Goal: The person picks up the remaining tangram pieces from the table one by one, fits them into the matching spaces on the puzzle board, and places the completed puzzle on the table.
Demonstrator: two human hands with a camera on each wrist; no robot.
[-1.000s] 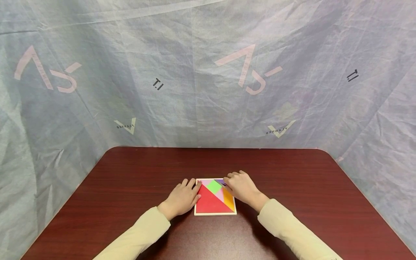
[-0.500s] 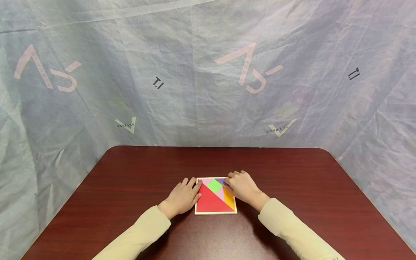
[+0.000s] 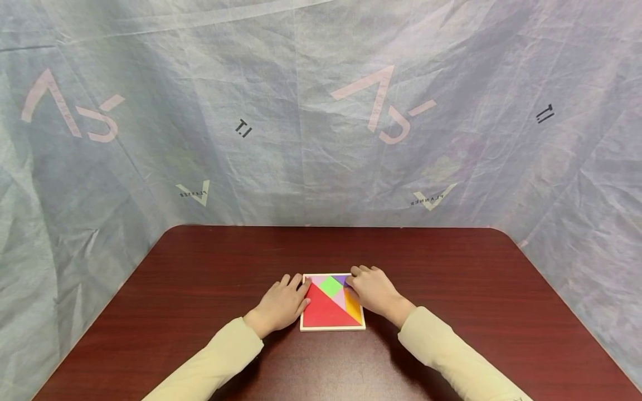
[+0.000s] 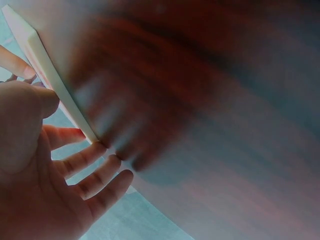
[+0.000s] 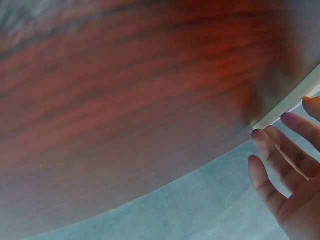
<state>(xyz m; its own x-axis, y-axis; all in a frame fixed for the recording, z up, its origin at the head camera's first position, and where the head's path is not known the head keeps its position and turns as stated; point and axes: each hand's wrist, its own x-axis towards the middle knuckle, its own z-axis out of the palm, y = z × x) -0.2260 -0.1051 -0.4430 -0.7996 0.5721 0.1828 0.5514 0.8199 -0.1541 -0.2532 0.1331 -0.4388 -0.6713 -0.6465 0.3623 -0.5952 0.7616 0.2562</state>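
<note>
A square tangram tray (image 3: pixel 332 328) with a pale rim lies on the table, filled with flat coloured pieces. A large red area (image 3: pixel 326 312) covers its lower left half. Beside it are a green square (image 3: pixel 331 287), pink triangles (image 3: pixel 340 299), an orange piece (image 3: pixel 353 308) and a purple triangle (image 3: pixel 341 279). My left hand (image 3: pixel 281 302) rests along the tray's left edge, fingers extended, thumb and index over the rim. At the upper right corner my right hand (image 3: pixel 373 287) presses the purple triangle with its fingertips and hides part of it. In the right wrist view, its thumb (image 5: pixel 312 106) touches the orange.
A dark red wood-grain table (image 3: pixel 200 289) surrounds the tray on all sides. Behind and beside it hangs a grey printed cloth (image 3: pixel 301 139). Two pale sleeves, the left sleeve (image 3: pixel 215 356) and the right sleeve (image 3: pixel 446 345), come in from the front.
The purple triangle sat slightly raised and out of line under my right fingers; now it lies flat against the green square. My left hand has stayed at the tray's left edge.
</note>
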